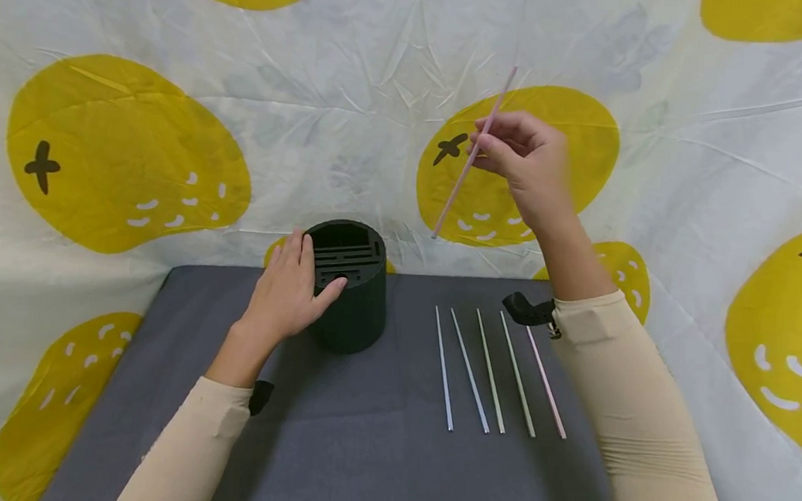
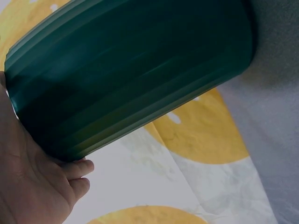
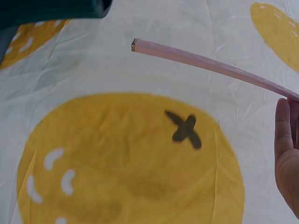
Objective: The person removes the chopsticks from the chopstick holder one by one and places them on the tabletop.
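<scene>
A dark green ribbed cylindrical holder [image 1: 350,317] stands upright on the table, its top cut with several slots and a larger opening. My left hand [image 1: 288,285] rests against its upper left side, fingers fairly straight and thumb reaching over the front rim. In the left wrist view, the holder's ribbed wall [image 2: 140,70] fills the upper part, with the left hand [image 2: 35,172] at its top end. Above the table, to the right of the holder, my right hand [image 1: 529,162] pinches a thin pink stick [image 1: 455,192] between thumb and fingers, tilted with its lower end leftward.
Several thin sticks [image 1: 479,368] in pale blue, green and pink lie side by side on the grey tabletop [image 1: 372,466], right of the holder. Behind the table hangs a white cloth [image 1: 352,146] with large yellow fruit prints.
</scene>
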`<state>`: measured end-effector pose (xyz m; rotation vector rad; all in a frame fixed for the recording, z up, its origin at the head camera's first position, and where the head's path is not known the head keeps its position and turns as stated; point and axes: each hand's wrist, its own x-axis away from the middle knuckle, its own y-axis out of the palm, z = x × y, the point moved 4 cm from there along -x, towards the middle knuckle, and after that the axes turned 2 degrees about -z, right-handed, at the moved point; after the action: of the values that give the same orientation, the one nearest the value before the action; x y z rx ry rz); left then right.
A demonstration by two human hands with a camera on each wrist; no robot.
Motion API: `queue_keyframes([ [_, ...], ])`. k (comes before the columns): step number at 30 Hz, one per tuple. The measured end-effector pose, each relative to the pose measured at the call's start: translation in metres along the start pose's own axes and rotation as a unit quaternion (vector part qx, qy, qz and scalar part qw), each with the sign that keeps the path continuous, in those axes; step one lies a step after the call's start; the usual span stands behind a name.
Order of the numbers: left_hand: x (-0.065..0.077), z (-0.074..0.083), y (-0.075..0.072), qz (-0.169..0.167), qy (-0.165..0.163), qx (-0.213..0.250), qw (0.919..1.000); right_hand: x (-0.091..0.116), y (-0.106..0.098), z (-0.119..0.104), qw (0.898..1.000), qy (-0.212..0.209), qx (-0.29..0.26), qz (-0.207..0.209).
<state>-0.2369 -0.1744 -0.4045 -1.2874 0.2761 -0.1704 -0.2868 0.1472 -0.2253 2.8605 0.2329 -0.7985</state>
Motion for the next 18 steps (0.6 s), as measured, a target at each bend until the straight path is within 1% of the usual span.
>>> queue_keyframes([
  [4,0.001,-0.001,0.001,-0.002,0.000,0.001,1.0000,0.019,-0.023,0.001,0.999,0.012,0.034,0.009],
  [8,0.001,-0.001,0.001,-0.002,0.000,0.000,1.0000,0.036,-0.050,0.006,0.998,0.022,0.050,0.027],
  [14,0.000,0.002,0.002,-0.005,0.002,0.002,1.0000,0.064,-0.093,0.018,0.997,0.033,0.039,0.060],
  [18,0.000,0.003,0.002,-0.005,0.001,0.002,1.0000,0.084,-0.121,0.021,0.994,0.053,0.062,0.074],
])
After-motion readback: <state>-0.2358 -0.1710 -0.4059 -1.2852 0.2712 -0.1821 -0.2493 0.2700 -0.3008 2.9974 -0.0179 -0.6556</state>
